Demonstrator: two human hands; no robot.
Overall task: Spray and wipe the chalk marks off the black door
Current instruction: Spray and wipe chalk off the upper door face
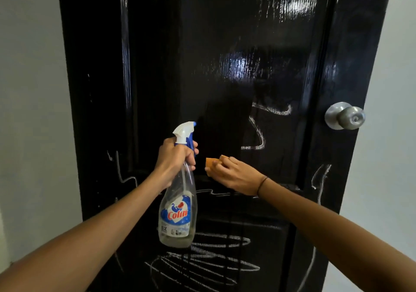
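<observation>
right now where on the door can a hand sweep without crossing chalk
Free: the glossy upper panel of the door, above the bottle and left of the knob. Crowded: chalk loops on the lower panel, squiggles above the right hand, which holds a sponge.

Gloss, plastic and metal

Glossy black door (225,44), wet-looking sheen at upper right; clear plastic spray bottle (177,201); brushed metal knob (345,116); powdery chalk marks (202,262).

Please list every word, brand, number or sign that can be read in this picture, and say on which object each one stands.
"Colin": red brand word on the label of the spray bottle that the left hand grips.
Small print and symbols at the bottom of that label: too small to read.
Chalk marks on the black door: only scribbles, no readable letters.
</observation>
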